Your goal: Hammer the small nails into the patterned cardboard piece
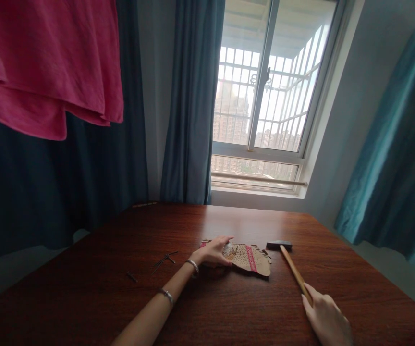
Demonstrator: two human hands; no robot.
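My left hand (214, 251) lies across the left part of a tan piece of cardboard (261, 263) with dark specks and pink bands. Its thumb and fingers are spread apart, and the palm covers part of the piece. Near the fingers, a few thin nails (234, 251) appear to stand up from the cardboard. My right hand (325, 312) is closed round the lower end of a hammer's wooden handle. The dark head of the hammer (279, 245) rests on the table, just right of the cardboard.
Several loose nails (164, 259) lie on the brown wooden table (250, 312) left of the cardboard, with a short dark piece (131, 277) nearer me. A small strip (144, 204) lies at the back edge. Behind are a window, blue curtains (193, 105) and a hanging pink cloth (49, 67).
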